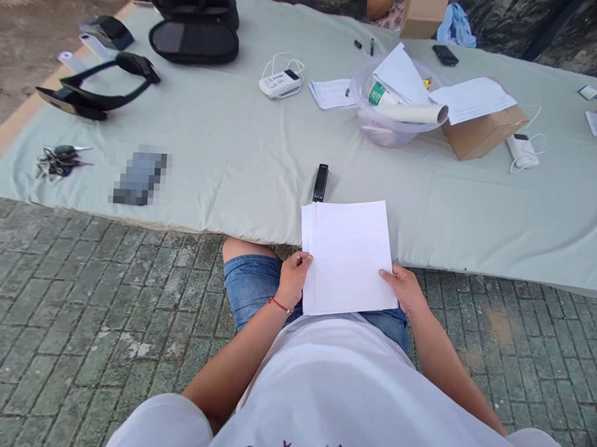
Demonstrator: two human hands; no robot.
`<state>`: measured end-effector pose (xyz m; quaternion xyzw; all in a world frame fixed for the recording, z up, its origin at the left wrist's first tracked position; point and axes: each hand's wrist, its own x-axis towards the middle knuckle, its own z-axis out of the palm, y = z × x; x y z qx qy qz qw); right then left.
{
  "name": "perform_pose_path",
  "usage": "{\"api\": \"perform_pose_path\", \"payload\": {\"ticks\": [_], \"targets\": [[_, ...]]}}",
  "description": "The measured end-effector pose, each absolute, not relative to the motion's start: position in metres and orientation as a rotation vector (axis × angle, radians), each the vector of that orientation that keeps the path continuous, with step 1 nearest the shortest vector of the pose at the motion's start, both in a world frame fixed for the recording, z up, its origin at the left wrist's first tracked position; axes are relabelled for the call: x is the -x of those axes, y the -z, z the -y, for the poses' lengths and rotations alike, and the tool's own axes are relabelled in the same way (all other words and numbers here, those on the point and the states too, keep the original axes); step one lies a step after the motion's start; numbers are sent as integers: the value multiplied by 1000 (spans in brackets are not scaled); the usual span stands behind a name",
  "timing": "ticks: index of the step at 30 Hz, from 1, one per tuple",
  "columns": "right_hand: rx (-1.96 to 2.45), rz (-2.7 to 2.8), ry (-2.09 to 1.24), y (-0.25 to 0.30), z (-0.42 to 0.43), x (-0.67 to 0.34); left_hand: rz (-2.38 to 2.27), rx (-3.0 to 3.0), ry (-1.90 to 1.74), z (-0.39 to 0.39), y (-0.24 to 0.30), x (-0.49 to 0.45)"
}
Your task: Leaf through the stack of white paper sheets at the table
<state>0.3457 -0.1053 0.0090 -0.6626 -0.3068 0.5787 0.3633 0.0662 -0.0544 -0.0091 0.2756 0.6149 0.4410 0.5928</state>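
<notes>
A small stack of white paper sheets [350, 259] lies across my lap and the table's front edge, its left edges slightly fanned. My left hand [294, 276] pinches the stack's left side, a red bracelet on that wrist. On the opposite side, my right hand [404, 288] grips the right edge with the thumb on top; its other fingers are mostly hidden beneath. Just beyond the paper's far edge a small black phone-like device [320, 182] rests on the cloth.
The cloth-covered table [221, 173] carries keys [61, 162], a black headset [103, 86], an open black case [194, 41] and a white power bank [280, 84]. Right of centre stand a plastic basin [391, 131] with papers and a cardboard box [483, 132]. Another person's arm [383, 2] shows at the back.
</notes>
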Motion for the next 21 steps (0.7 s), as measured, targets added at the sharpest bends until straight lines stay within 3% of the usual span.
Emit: {"api": "perform_pose_path", "payload": {"ticks": [21], "targets": [[1876, 878, -1285, -4, 108, -384, -1466, -831, -1048, 53, 21, -65]]}}
